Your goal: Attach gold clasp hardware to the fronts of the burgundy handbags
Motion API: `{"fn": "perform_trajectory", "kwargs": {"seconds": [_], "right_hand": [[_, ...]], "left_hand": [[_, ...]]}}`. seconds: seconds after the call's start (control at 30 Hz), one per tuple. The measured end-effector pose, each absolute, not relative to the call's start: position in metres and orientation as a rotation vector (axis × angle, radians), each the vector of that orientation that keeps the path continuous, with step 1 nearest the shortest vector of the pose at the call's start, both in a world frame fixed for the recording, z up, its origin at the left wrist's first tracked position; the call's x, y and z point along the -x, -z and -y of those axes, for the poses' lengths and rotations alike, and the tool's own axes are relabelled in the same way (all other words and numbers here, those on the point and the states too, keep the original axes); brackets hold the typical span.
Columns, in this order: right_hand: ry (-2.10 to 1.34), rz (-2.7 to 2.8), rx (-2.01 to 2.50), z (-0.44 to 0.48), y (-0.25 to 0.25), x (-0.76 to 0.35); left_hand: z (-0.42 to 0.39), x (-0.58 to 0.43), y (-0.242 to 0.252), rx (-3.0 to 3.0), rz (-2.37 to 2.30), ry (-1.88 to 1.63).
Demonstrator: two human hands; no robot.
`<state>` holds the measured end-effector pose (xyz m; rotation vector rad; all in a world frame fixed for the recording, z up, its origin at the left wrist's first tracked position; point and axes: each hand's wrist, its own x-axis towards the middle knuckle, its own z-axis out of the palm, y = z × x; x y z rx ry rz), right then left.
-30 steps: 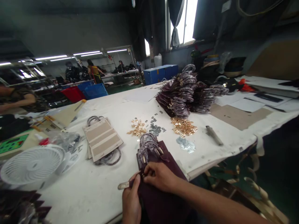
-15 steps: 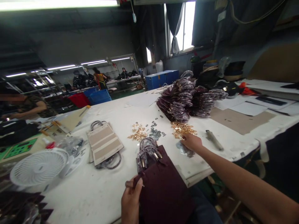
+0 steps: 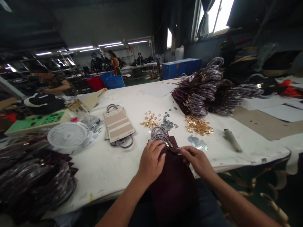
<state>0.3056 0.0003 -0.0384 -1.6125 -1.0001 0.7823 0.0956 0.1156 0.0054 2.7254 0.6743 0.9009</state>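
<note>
A dark maroon bag panel (image 3: pixel 174 179) lies across my lap and against the table edge, its plastic-wrapped handles (image 3: pixel 159 134) on the table. My left hand (image 3: pixel 151 162) grips the panel's top, fingers curled over it beside the handle base. At the panel's upper right edge, my right hand (image 3: pixel 196 159) pinches a small metal fitting (image 3: pixel 179 151); its exact shape is too small to tell. Beyond the handles are loose gold fittings (image 3: pixel 150 120) and grey metal washers (image 3: pixel 167 124). A larger heap of gold fittings (image 3: pixel 199 125) and thin grey metal plates (image 3: pixel 197 142) lie right of them.
Left stand a tan-backed bag piece with handles (image 3: pixel 120 124), a white fan grille (image 3: pixel 68 135) and stacked maroon pieces (image 3: pixel 35 179). More wrapped maroon pieces (image 3: pixel 201 90) are heaped at the back. A greyish cylindrical tool (image 3: pixel 232 140) lies right. A co-worker (image 3: pixel 58 83) sits far left.
My right hand has come from the gold heap and grey plates to the panel's edge with a fitting. My left hand has moved up the panel to its handles. The view has turned left.
</note>
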Motion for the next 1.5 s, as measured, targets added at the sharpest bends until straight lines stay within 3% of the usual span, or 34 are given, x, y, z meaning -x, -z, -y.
{"fn": "perform_trajectory", "kwargs": {"seconds": [0.17, 0.43, 0.63, 0.77, 0.9, 1.03, 1.33, 1.5], "right_hand": [[-0.828, 0.909, 1.474, 0.009, 0.067, -0.241], [-0.514, 1.201, 1.470, 0.003, 0.069, -0.238], [-0.450, 1.270, 1.409, 0.001, 0.077, -0.232], [-0.431, 1.152, 1.399, 0.000, 0.071, -0.234], [-0.561, 0.917, 1.368, 0.000, 0.065, -0.249], [-0.657, 0.701, 1.429, -0.005, 0.067, -0.274], [-0.440, 1.035, 1.732, -0.013, 0.066, -0.305], [-0.512, 1.045, 1.748, -0.011, 0.064, -0.308]], "left_hand": [[-0.140, -0.129, -0.010, -2.977, -0.539, -0.388], [-0.163, -0.149, -0.028, -2.924, -0.331, -0.107], [-0.142, -0.170, -0.050, -2.898, -0.339, -0.067], [-0.125, -0.175, -0.054, -2.545, -0.441, -0.065], [-0.124, -0.156, -0.024, -2.185, -0.537, -0.344], [-0.123, -0.135, 0.012, -2.460, -0.802, -0.576], [-0.125, -0.147, 0.012, -2.599, -0.873, -0.335], [-0.135, -0.152, 0.014, -2.575, -0.849, -0.275]]}}
